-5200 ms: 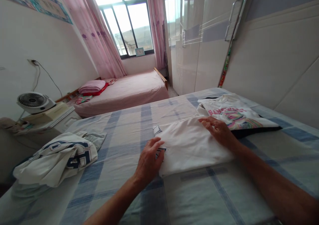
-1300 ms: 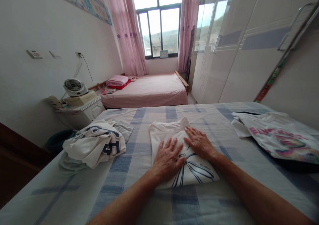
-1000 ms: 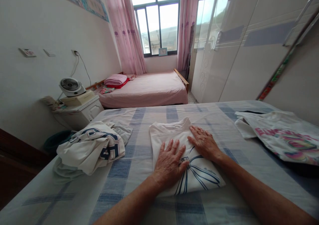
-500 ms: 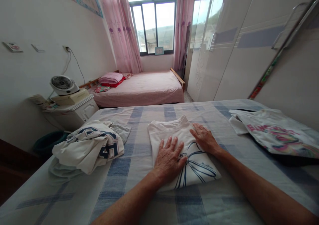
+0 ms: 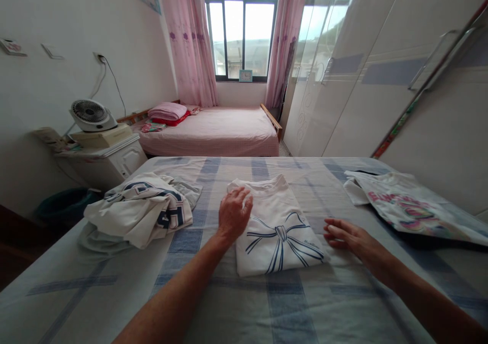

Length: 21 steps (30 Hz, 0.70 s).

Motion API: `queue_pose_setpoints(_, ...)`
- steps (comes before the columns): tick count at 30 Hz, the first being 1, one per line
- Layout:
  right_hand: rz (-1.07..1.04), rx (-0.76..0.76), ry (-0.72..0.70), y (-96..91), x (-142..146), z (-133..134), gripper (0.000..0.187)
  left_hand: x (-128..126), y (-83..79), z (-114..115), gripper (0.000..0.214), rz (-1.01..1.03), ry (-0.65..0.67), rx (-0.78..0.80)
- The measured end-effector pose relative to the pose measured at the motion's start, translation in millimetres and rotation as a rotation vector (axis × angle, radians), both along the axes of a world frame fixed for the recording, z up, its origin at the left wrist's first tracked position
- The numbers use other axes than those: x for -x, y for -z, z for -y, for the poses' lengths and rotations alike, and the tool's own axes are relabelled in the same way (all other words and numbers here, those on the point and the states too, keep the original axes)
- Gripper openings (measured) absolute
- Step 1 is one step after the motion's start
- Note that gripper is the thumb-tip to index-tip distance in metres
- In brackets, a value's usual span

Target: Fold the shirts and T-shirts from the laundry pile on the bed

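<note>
A white T-shirt (image 5: 280, 207) with a dark blue bow print lies folded on the blue-and-white checked bed (image 5: 221, 303) in front of me, its collar pointing away. My left hand (image 5: 235, 213) is at the shirt's upper left edge, fingers stretched out and holding nothing; whether it presses on the cloth I cannot tell. Just off the shirt's right side, my right hand (image 5: 345, 237) hovers close to the sheet with its fingers extended and slightly apart, nothing in them.
A crumpled heap of pale clothes (image 5: 139, 214) lies on the left. On the right rests a white printed shirt (image 5: 415, 209) over something black. Beyond stand a pink-covered bed (image 5: 213, 133), a nightstand (image 5: 102, 163) with a fan (image 5: 93, 115), and a glossy wardrobe (image 5: 343, 100).
Both hands have left the middle of the shirt. My left hand moved to its upper left edge; my right hand moved off its right side. The bow print is now uncovered.
</note>
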State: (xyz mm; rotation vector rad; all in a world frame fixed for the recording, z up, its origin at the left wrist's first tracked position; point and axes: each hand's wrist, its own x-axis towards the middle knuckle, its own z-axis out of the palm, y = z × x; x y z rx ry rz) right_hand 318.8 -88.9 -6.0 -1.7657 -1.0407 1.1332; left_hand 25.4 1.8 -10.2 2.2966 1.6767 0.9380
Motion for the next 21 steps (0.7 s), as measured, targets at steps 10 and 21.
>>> queue_pose_setpoints(10, -0.824, 0.236, 0.130, -6.3, 38, 85, 0.042, 9, 27.4, -11, 0.047, -0.299, -0.091, 0.074)
queue_pose_setpoints(21, -1.197, 0.011, 0.384, -1.3, 113, 50, 0.023, 13, 27.1, -14, 0.046, -0.333, -0.071, 0.025)
